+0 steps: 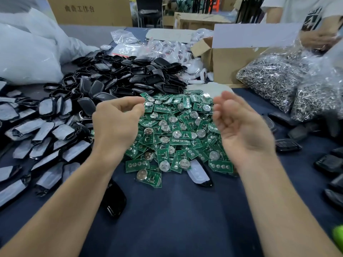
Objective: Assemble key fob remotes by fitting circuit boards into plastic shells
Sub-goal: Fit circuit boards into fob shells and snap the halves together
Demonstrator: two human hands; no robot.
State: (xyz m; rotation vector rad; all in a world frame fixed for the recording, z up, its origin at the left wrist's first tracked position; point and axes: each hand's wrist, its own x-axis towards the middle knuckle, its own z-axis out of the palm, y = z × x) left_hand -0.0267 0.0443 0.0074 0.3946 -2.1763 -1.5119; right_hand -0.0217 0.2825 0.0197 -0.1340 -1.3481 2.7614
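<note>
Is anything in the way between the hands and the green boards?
No, nothing I can see. The left hand and right hand hover over the pile of green circuit boards, with nothing in between.

Head camera, wide-angle, forward-down, close over circuit boards.

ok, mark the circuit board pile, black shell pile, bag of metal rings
circuit board pile [178, 130], head view, pile centre
black shell pile [130, 75], head view, pile centre
bag of metal rings [274, 76], head view, left side

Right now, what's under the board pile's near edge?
A white-faced shell sticks out from under the boards; its far end is covered. Anything deeper in the pile is hidden.
</note>
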